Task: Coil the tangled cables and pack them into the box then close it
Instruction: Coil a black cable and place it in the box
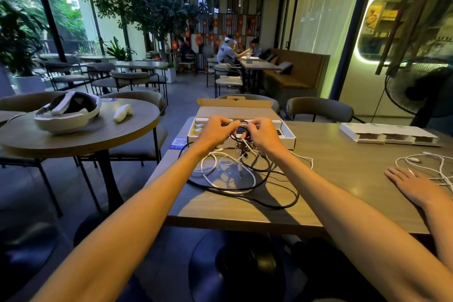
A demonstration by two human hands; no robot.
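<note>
1. Black and white cables (242, 157) sprawl tangled on the table (331, 172), just in front of the open box (289, 135); one end is lifted clear of the heap so a loop can be wound.
2. Left hand (215, 131) pinches a dark strand; right hand (263, 134) curls round a small coil, seemingly feeding turns.
3. Lid (235, 103) stands back, leaving the tray free for packing.
</note>
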